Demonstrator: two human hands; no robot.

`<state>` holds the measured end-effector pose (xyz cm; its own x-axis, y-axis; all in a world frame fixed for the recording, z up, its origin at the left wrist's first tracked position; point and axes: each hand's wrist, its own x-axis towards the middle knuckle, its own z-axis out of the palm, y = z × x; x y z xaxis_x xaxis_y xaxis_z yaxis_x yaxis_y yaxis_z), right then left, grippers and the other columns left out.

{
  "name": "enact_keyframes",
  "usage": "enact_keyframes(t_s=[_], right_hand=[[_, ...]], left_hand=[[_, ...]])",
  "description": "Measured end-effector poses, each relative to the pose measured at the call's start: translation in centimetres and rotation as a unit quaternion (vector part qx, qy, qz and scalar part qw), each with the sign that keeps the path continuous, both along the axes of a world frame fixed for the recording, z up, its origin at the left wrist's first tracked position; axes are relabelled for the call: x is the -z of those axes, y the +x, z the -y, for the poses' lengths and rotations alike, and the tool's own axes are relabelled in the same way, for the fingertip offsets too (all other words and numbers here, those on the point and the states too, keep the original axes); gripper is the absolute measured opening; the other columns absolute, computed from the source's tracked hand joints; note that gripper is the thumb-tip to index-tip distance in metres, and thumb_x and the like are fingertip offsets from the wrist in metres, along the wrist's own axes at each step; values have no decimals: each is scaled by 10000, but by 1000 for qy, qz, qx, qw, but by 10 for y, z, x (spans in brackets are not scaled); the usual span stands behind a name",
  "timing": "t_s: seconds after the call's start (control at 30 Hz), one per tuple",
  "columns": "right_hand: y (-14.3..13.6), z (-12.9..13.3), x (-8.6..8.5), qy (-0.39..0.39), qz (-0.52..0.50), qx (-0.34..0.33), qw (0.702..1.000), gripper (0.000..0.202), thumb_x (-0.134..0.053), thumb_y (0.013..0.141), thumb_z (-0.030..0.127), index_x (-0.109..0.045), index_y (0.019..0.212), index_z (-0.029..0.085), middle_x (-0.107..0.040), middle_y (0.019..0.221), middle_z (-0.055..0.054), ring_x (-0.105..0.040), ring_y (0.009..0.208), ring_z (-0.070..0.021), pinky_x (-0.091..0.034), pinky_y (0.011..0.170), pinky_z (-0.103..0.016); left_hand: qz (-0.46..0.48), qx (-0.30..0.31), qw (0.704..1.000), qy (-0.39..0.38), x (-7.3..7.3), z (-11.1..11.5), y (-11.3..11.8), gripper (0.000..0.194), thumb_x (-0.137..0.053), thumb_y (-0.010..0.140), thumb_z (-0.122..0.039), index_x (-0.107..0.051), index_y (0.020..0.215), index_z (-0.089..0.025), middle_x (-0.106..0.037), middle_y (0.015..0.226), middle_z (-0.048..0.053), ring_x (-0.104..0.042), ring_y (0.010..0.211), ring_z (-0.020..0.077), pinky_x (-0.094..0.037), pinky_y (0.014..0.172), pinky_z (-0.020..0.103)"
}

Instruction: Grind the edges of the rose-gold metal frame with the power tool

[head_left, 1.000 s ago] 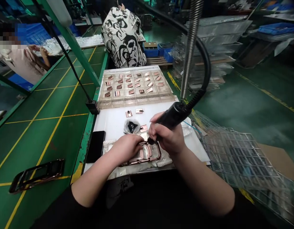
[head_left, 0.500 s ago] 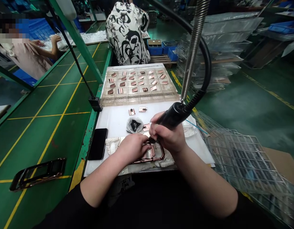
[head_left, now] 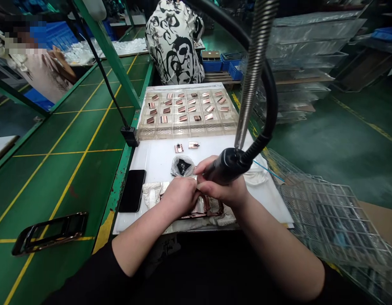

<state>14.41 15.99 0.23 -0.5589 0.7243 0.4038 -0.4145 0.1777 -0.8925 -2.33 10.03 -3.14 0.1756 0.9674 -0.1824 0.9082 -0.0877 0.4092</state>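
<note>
A black handheld tool (head_left: 226,166) on a hose is clasped in the right hand (head_left: 226,188), its grip pressed around the barrel. The left hand (head_left: 179,195) is laid, fingers curled, on a copper-coloured frame (head_left: 208,207) near the front edge of the tabletop (head_left: 157,159). A small bag (head_left: 182,165) lies just behind. A tray of copper parts (head_left: 186,111) fills the far edge; a phone (head_left: 132,190) rests at the left edge.

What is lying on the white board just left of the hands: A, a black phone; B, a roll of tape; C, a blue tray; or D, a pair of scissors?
A: a black phone lies flat at the left edge of the white board, beside the left hand.
</note>
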Motion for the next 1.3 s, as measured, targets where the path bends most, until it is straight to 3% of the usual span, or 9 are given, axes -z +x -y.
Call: enact_keyframes(t_s=[0.2,0.47,0.73,0.83,0.97,1.17,1.23,1.3], right_hand=[[2,2,0,1,13,32,999,194,-974,825,248,-813,931,226,-756,844,6,-681,748,-140,-573,731,-247],[0,2,0,-8,40,58,997,205,-962,832,324,-788,867,221,-747,805,-5,-672,704,-152,-568,682,-268],[-11,15,11,-71,95,182,976,335,-907,868,498,-733,844,213,-694,727,-19,-637,650,-183,-562,628,-318],[-15,17,6,-74,99,200,972,363,-923,828,509,-720,826,209,-686,706,-18,-625,633,-183,-539,600,-310],[-20,17,2,-68,87,211,971,396,-912,827,536,-704,810,199,-656,648,-12,-571,566,-168,-491,539,-300],[-25,10,5,-78,58,194,976,520,-859,858,671,-670,954,197,-615,636,21,-542,522,-159,-475,528,-301],[-19,8,-2,-73,58,167,981,592,-846,848,718,-676,1045,187,-611,651,29,-548,531,-163,-485,542,-308],[-9,8,-15,-61,65,156,984,645,-861,841,715,-683,1149,177,-640,710,24,-571,585,-165,-513,596,-315]], left_hand=[[12,-4,1000,7,-1,2,1,349,-615,1037,-366,-795,1290,-206,-819,1038,145,-794,983,368,-587,917,448],[23,-1,1000,12,1,1,0,265,-615,1038,-350,-819,1054,-182,-830,995,161,-800,963,365,-578,903,440],[40,17,999,21,5,0,-4,275,-643,1020,-309,-829,1201,-217,-839,1141,136,-794,1091,355,-593,956,425],[29,22,999,23,2,-2,-4,253,-653,1014,-306,-839,1159,-215,-836,1188,142,-781,1156,355,-591,992,421],[-2,19,1000,22,-4,-3,-3,192,-701,985,-310,-855,1016,-200,-849,1058,139,-804,1023,338,-599,896,394],[-29,10,999,45,-7,0,-2,172,-748,979,-340,-848,956,-202,-832,958,126,-797,933,330,-601,853,400],[-26,16,998,59,-10,5,-4,158,-770,978,-346,-844,983,-206,-831,982,120,-792,976,337,-604,899,419],[-18,21,996,80,-17,13,-6,225,-807,970,-365,-833,1128,-207,-832,1126,130,-771,1115,352,-591,998,444]])
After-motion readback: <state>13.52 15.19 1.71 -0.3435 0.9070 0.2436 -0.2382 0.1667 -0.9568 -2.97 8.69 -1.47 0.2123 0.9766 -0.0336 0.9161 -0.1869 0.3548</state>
